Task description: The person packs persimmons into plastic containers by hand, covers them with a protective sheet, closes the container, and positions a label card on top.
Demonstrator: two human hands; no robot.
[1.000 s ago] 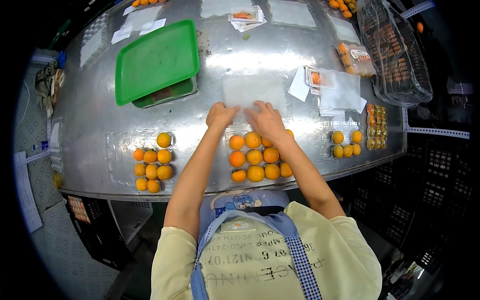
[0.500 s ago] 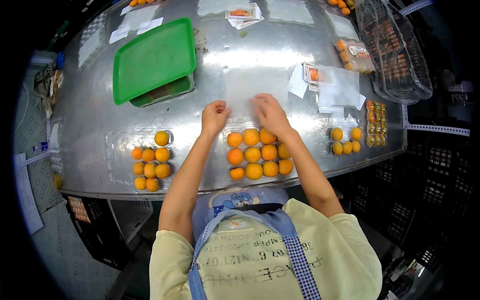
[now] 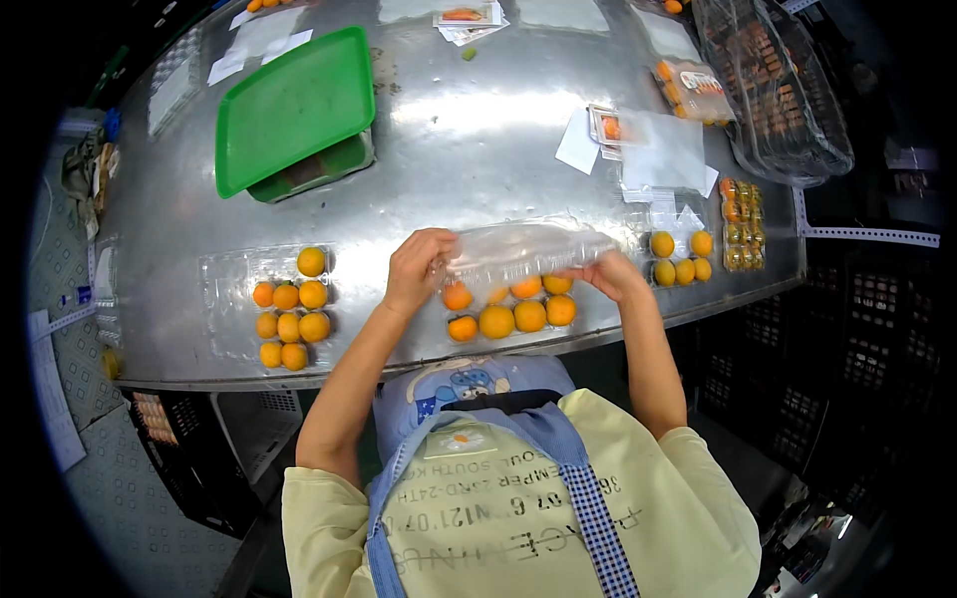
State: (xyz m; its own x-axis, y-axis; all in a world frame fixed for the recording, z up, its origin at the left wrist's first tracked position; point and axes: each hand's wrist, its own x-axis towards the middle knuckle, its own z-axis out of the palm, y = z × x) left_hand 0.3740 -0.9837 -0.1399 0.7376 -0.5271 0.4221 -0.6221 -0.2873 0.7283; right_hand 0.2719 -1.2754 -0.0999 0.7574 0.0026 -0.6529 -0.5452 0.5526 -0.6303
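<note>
In front of me a clear plastic tray of several orange fruits (image 3: 496, 321) rests at the near table edge. Its clear plastic lid (image 3: 533, 247) is tilted over the far rows and partly covers them. My left hand (image 3: 421, 267) grips the lid's left end with bent fingers. At the right end, my right hand (image 3: 606, 275) has its fingers closed on the lid's edge, close to the fruits.
A green tray (image 3: 299, 110) tops a container at the back left. Another tray with fruits (image 3: 289, 326) lies left. To the right are a part-filled tray (image 3: 682, 271), a small filled pack (image 3: 743, 224), paper cards (image 3: 578, 142) and a plastic-wrapped crate (image 3: 773, 95).
The lid, flat behind the fruits before, is now raised and folded toward me over them. My right hand has moved right and nearer, and my left hand has come slightly nearer.
</note>
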